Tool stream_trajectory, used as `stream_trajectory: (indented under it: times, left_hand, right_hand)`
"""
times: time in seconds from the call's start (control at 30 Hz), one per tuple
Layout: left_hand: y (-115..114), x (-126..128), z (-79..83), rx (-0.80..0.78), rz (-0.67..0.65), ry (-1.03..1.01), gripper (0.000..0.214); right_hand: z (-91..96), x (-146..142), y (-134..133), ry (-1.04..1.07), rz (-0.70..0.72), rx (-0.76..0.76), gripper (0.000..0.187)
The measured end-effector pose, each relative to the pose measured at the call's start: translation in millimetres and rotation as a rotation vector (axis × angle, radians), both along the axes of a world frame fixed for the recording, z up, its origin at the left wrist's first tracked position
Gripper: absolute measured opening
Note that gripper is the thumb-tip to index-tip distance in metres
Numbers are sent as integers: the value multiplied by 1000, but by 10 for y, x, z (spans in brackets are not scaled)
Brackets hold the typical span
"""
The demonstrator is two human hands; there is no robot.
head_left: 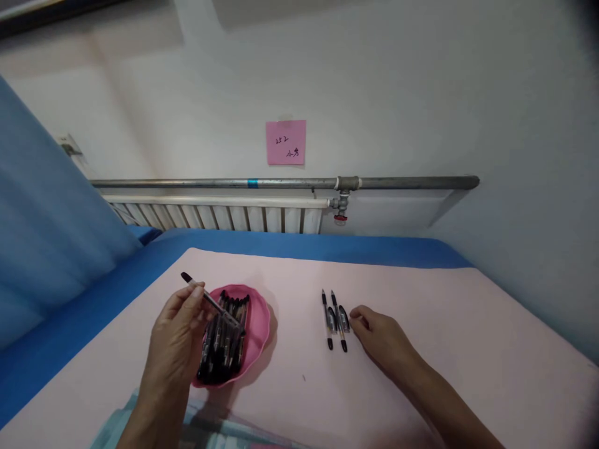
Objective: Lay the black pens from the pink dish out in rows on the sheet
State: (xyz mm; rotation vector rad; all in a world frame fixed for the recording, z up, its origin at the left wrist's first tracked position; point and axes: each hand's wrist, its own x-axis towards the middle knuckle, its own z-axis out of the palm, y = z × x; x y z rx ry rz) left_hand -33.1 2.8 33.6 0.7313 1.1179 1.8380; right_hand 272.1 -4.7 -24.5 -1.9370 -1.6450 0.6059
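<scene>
Lower left of the frame, our left hand (180,324) pinches a pen (211,300) slanting down-right over the pink bowl (259,333). Our right hand (381,333) is nearer the rightmost cap (344,318), just left of its curled fingers, long axis near up-down; can't tell if they're gripping, tbh.

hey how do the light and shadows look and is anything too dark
In the head view, the light is dull; a soft shadow falls right of the pink bowl; the pens inside merge darkly at their lower ends; the top right corner fades to black.
</scene>
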Motion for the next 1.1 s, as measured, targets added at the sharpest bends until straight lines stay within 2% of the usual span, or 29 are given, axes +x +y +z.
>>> stream_trajectory:
  times: [0.07,0.13,0.2,0.33,0.43,0.5,0.63,0.7,0.83,0.93,1.0,1.1]
  left_hand:
    - [6,47,-7,-58,-119,-132,19]
    - [-13,119,-17,-110,-189,-181,21]
    - [-50,212,-37,-122,-231,-197,21]
    - [-161,443,-122,-126,-360,-203,25]
    - [-271,620,-220,-175,-470,-173,24]
    - [-343,707,-283,-204,-596,-111,22]
    - [-442,791,-337,-256,-892,-10,22]
    - [-469,814,-325,-306,-969,-50,24]
    - [-510,874,-294,-393,-1022,-89,30]
    - [-547,929,-303,-504,-955,-38,28]
    - [-573,960,-325,-530,-937,23,32]
    - [-603,997,-359,-511,-1009,94,40]
  right_hand:
    - [67,-33,-18,56,-23,20,17]
    - [176,-110,-60,195,-30,33,16]
    - [304,-238,-130,455,6,-7,16]
    - [459,-555,-284,1084,62,-244,28]
    - [443,-685,-323,1452,-1,-207,34]
    - [411,-681,-304,1585,-62,-154,32]
    - [398,-574,-257,1641,-117,-129,28]
    - [408,-556,-264,1585,-88,-121,27]
    - [362,-661,-329,1352,22,-135,24]
    - [276,-776,-375,1217,68,-90,28]
    - [235,-821,-387,1214,69,-44,29]
    - [233,-804,-361,1286,2,6,31]
